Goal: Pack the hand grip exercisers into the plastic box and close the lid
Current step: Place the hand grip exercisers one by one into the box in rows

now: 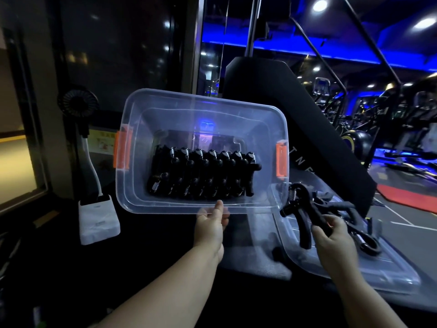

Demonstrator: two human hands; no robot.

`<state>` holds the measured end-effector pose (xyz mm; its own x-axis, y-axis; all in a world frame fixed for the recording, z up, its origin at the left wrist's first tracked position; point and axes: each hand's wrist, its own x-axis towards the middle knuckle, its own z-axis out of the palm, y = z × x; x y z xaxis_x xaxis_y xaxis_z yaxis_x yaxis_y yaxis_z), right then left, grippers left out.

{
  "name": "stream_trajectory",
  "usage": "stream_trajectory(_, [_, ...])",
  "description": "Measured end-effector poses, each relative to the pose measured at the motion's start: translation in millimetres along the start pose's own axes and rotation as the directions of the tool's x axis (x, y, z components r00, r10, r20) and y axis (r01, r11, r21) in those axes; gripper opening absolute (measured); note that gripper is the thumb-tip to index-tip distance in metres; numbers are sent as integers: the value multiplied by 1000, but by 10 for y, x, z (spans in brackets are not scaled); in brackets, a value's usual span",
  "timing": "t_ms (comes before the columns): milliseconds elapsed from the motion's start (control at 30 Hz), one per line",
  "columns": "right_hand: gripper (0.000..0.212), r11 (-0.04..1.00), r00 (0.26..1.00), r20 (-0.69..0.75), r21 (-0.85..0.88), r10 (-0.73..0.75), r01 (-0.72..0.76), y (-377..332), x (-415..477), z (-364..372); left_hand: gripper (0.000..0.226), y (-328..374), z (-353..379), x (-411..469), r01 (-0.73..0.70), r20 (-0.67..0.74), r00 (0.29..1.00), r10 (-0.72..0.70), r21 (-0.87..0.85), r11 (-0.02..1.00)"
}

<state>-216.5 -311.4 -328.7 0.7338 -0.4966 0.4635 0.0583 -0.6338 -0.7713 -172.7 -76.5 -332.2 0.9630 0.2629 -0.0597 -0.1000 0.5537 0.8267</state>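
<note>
A clear plastic box with orange latches is tilted toward me, lifted off the surface. My left hand grips its near rim, thumb on top. Inside lie several black hand grip exercisers packed in a row. My right hand holds one black exerciser by a handle, just right of and below the box. More exercisers lie on the clear lid, which rests flat on the surface at the right.
A white power unit with a small black fan on a stalk stands at the left. A black padded gym machine rises behind the box. Gym equipment fills the dim room on the right.
</note>
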Motion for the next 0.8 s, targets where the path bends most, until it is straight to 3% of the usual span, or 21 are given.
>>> stream_trajectory(233, [34,994,998,-54,101,-39,44,-42,-41,-63,16,97,-122,-25,-15,-22,1000,15,-17,1000])
stream_trajectory(300, [34,981,996,-79,184,-42,56,-66,-72,-85,17,107,-158,-27,-17,-35,999,17,-10,1000])
stream_trajectory(400, [14,913,996,-80,407,24,11,-87,-76,-109,18,118,-213,-19,-26,-50,998,26,-6,1000])
stream_trajectory(567, [23,830,998,-38,558,54,-24,-259,-57,-142,22,145,-286,-9,-30,-73,997,29,-7,1000])
stream_trajectory(800, [12,920,994,-47,377,-97,107,-513,-151,45,22,177,-381,6,-49,-103,993,49,3,999])
